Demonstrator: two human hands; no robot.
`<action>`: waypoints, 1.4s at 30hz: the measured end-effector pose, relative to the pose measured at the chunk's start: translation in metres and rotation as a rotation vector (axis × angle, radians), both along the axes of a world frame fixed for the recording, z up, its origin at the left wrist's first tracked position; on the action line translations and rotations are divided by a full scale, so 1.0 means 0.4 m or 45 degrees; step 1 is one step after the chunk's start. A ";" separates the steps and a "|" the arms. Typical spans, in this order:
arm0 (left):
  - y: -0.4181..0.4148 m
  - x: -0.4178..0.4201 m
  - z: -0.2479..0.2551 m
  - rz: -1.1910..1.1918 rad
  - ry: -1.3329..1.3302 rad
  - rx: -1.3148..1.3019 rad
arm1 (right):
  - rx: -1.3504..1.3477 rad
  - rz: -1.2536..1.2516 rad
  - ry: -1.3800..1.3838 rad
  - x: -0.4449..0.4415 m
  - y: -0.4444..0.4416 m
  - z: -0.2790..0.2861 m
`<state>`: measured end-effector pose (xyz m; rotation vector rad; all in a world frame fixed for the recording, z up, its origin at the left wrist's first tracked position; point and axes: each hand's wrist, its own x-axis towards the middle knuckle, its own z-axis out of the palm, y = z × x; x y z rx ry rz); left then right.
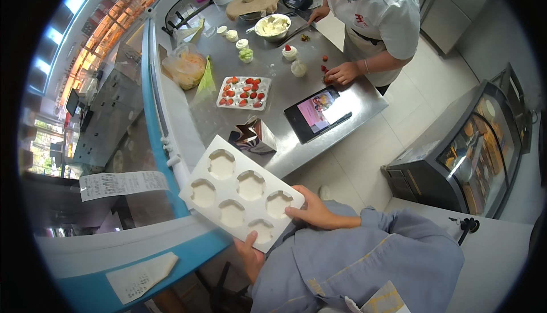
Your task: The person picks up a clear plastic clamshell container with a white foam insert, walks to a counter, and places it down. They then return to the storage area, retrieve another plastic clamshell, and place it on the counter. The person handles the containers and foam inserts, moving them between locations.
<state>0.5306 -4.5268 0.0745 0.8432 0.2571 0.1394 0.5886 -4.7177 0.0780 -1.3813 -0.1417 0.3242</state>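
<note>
My left hand [250,255] grips the lower edge of a white cardboard cupcake insert [237,176], thumb on top. My right hand [318,209] holds its right edge, thumb on the face and fingers underneath. The insert is tilted over the near end of the steel table and has several round notched openings; I see nothing standing in them. Just beyond it stands an open-topped patterned paper carton [255,135]. Past that are a white tray of strawberries [243,94] and a tablet [315,113] with a lit screen.
Farther along the steel table [273,71] are a strawberry-topped cupcake [289,52], a green-topped cupcake [245,55], a bowl of cream [272,27] and a bulging plastic bag [186,65]. A co-worker's hand [343,73] touches strawberries. A display case [461,150] stands right.
</note>
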 end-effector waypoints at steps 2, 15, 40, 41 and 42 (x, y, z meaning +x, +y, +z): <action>-0.005 0.002 0.003 0.019 0.019 -0.005 | 0.037 -0.021 -0.039 0.003 0.002 -0.004; -0.013 -0.009 0.002 0.032 0.022 -0.003 | 0.097 0.001 -0.049 0.003 -0.005 -0.026; -0.030 -0.032 -0.017 0.198 0.048 -0.087 | 0.028 0.173 0.049 0.016 -0.014 0.010; -0.029 -0.032 -0.019 0.203 0.045 -0.097 | 0.027 0.173 0.047 0.019 -0.012 0.011; -0.029 -0.032 -0.021 0.207 0.041 -0.109 | 0.025 0.172 0.045 0.021 -0.010 0.012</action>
